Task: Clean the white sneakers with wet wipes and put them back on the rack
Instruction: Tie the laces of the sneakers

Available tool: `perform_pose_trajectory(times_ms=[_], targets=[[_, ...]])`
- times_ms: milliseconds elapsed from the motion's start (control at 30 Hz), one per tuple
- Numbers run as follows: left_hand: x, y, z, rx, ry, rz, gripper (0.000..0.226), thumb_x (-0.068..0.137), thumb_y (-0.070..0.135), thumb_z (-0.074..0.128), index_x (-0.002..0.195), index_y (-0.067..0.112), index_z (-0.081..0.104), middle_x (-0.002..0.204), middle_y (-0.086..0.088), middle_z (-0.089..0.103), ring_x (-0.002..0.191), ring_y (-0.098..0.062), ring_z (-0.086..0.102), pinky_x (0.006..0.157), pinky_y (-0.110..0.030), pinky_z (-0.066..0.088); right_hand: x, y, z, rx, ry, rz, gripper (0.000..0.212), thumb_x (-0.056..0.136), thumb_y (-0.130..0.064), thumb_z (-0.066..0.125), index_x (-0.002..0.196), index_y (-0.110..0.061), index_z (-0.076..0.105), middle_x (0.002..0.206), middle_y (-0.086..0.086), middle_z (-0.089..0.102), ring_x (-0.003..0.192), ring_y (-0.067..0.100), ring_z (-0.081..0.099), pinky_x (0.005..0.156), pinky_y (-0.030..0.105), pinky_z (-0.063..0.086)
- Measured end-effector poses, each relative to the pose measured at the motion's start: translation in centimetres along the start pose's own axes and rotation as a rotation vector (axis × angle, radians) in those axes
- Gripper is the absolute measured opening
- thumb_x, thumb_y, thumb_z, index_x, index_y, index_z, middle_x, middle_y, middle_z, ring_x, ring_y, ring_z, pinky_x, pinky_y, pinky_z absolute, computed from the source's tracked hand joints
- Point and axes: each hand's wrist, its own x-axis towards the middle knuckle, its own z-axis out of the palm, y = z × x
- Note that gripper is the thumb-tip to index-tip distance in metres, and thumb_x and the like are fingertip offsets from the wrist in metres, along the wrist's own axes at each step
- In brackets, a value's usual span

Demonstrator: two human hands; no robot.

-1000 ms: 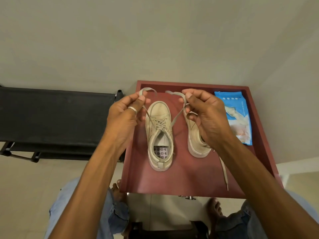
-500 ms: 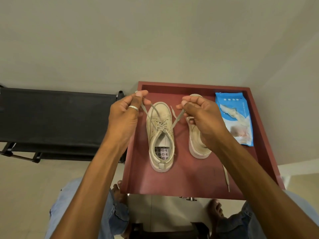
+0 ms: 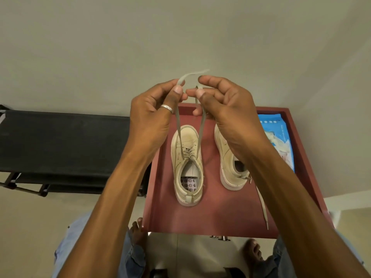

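Handling of laces is judged to be the step in hand; no wipe is out in view.

- Left hand (image 3: 154,115): raised above the far edge of the worktop (image 3: 220,217), thumb and forefinger pinching one lace end (image 3: 177,127). A ring (image 3: 166,107) is on one finger.
- Right hand (image 3: 226,115): also above the far edge of the worktop, fingertips almost touching the left hand, pinching the other lace end (image 3: 202,125).
- Laced sneaker (image 3: 187,165): upright at the centre of the worktop, toe toward its far edge. Both lace ends rise taut from its eyelets to the hands.
- Second sneaker (image 3: 226,163): on the worktop just right of centre, partly hidden by the right forearm. Its loose lace (image 3: 262,205) trails toward the near edge of the worktop.
- Wet wipes pack (image 3: 281,141): flat at the right side of the worktop, against the rim; whether it is opened cannot be told.
- Rack (image 3: 60,141): black, just off the left side of the worktop, nothing seen on its top tier.

Judgement: whether the laces are being tied or drawn out cannot be told. If tying, the next move calls for crossing the two ends while keeping tension even, so the sneaker is not lifted or tipped. Return to the rack is not yet done for either sneaker.
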Motion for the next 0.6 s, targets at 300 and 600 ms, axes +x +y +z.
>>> perform_pose_trajectory(times_ms=[300, 600], targets=[[-0.25, 0.70, 0.54, 0.016, -0.097, 0.060, 0.019, 0.096, 0.014, 0.071, 0.113, 0.022, 0.074, 0.105, 0.006, 0.078, 0.103, -0.009, 0.073, 0.088, -0.021, 0.057, -0.50, 0.52, -0.20, 0.050, 0.044, 0.039, 0.020, 0.095, -0.017, 0.063, 0.114, -0.010, 0.066, 0.091, -0.001, 0.076, 0.071, 0.012, 0.067, 0.068, 0.017, 0.052], [-0.24, 1.20, -0.09, 0.194, -0.097, 0.208, 0.021, 0.091, 0.019, 0.078, 0.111, 0.024, 0.075, 0.098, 0.004, 0.075, 0.091, -0.010, 0.072, 0.080, -0.037, 0.062, -0.57, -0.21, 0.30, 0.104, 0.047, -0.096, 0.014, 0.093, -0.013, 0.066, 0.104, -0.007, 0.070, 0.085, 0.005, 0.076, 0.074, 0.007, 0.068, 0.066, 0.023, 0.050]])
